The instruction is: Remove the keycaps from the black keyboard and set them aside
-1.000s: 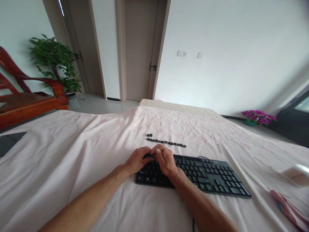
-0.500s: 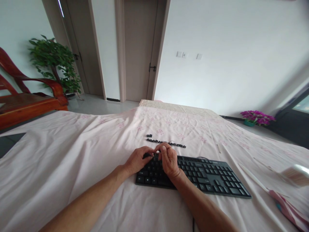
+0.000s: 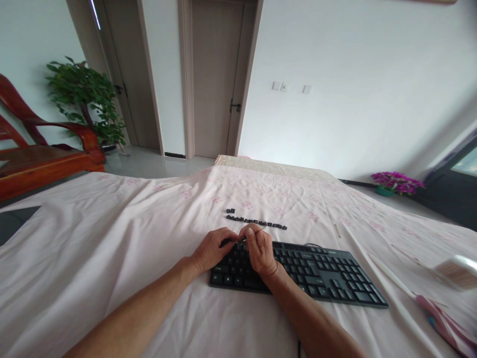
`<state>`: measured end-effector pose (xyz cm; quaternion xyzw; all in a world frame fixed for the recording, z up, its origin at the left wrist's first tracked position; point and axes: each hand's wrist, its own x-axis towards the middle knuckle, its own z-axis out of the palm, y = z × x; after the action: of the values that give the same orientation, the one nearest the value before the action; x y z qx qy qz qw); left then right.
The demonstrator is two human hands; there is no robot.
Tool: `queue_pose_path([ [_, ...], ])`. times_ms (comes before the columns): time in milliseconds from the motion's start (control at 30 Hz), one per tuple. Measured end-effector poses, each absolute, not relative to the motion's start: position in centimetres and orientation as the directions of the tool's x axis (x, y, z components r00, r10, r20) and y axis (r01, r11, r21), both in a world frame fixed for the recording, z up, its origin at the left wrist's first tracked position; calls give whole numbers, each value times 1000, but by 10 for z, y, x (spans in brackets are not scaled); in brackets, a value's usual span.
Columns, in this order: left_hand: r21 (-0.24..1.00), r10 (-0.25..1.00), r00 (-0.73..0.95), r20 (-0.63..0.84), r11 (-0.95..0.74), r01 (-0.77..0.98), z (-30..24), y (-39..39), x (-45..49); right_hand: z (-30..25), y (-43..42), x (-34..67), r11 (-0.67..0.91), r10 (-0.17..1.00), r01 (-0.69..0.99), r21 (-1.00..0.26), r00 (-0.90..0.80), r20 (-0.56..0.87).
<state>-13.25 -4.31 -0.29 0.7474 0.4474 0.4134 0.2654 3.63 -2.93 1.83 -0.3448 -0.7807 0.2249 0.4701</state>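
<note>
A black keyboard [image 3: 328,276] lies on the cloth in front of me, slightly askew. My left hand [image 3: 214,248] rests over its back left corner, fingers bent and closed, their tips meeting my right hand; what they pinch is hidden. My right hand [image 3: 261,252] is closed above the keyboard's left half, thumb pressed on the index finger. A thin, pale, wire-like tool [image 3: 265,228] sticks out of that grip. Beyond the hands, several loose black keycaps [image 3: 278,225] lie in a row, with two more keycaps [image 3: 230,211] behind its left end.
A pale flowered cloth [image 3: 149,223] covers the table in folds. On the right lie a clear plastic tub [image 3: 458,271], a pink-handled item [image 3: 443,318] and a short, thin, pale strip [image 3: 337,230]. The keyboard's cable [image 3: 298,348] shows by my right forearm. A wooden armchair [image 3: 85,139] stands left.
My right fingers have lowered slightly toward the keyboard, and the wire-like tool has shifted with them. My left hand stays at the corner. Keycaps and keyboard look unmoved.
</note>
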Motion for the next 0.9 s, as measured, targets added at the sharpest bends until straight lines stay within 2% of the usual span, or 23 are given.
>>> queue_pose_path([
  [200,776,888,278,365,-456,436,-1,-43,-133,20,-28,35,701,713,348,-622,-373,594],
  [900,761,888,260,381,-460,458,-3,-42,-131,18,-27,33,717,688,294,-632,-446,573],
])
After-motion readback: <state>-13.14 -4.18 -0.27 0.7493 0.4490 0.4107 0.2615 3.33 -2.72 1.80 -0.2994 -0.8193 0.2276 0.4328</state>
